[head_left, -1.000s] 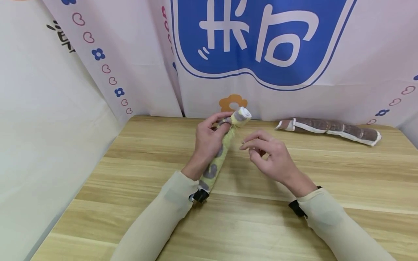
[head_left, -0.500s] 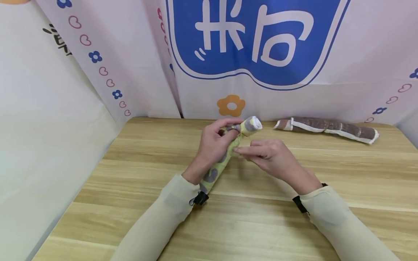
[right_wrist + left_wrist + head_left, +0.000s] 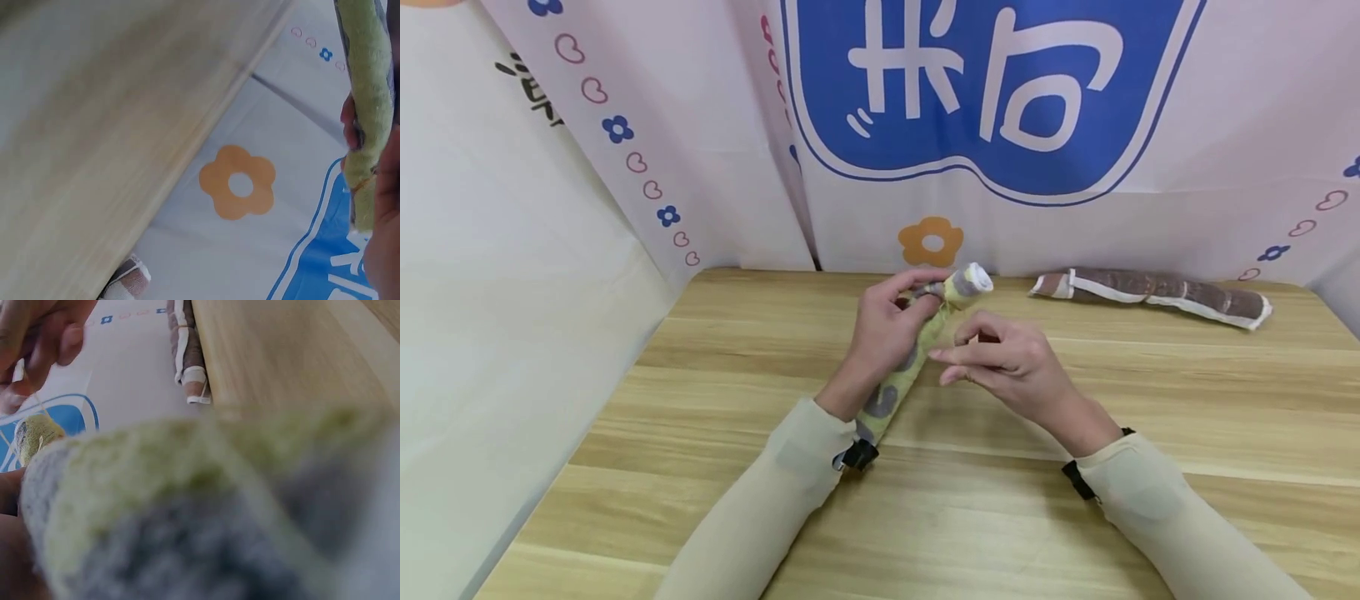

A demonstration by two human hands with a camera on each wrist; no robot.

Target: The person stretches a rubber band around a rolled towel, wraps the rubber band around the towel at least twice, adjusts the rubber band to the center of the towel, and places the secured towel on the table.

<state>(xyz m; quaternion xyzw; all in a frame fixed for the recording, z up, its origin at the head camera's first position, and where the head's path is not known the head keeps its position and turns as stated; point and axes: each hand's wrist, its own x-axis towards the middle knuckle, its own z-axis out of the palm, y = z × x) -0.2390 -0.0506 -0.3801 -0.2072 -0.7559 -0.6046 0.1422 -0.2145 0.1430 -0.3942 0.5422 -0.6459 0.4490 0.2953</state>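
A rolled towel (image 3: 891, 392), yellow-green with grey patches, slants up from the table with its white-edged end at the back. My left hand (image 3: 883, 333) grips it near that end, fingers and thumb wrapped round it. A thin yellowish string (image 3: 34, 394) runs from the roll toward my right hand (image 3: 1022, 367), which pinches it between the fingertips just right of the roll. In the left wrist view the towel (image 3: 156, 475) fills the foreground, blurred. The right wrist view shows its yellow-green side (image 3: 370, 69) and a pinched-in band near the end.
A second roll, brown with white edging (image 3: 1172, 298), lies at the back right of the wooden table (image 3: 1000, 517). A printed cloth backdrop (image 3: 737, 208) stands right behind the table's far edge.
My right hand has moved in to the roll, then drawn slightly back and down with the string. The towel's end has shifted a little right, still in my left hand.
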